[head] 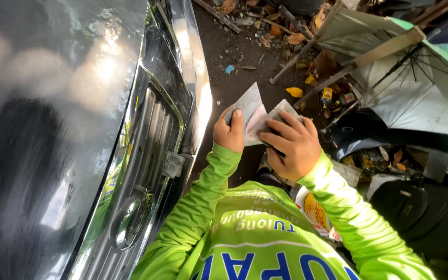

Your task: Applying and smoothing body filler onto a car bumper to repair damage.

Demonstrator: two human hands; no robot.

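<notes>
Both my hands hold a grey sheet of sandpaper in front of my chest. My left hand pinches its left edge with the thumb on top. My right hand lies over its right part, fingers spread across the folded sheet. The sheet is creased in the middle, with a paler patch showing between my hands. I wear bright green long sleeves. The front of a dark car stands just left of my hands, its chrome grille close to my left forearm.
A broken umbrella with grey and green panels lies at the upper right. Dry leaves, sticks and litter cover the dark ground ahead. A black bag and a round container sit at the right near my elbow.
</notes>
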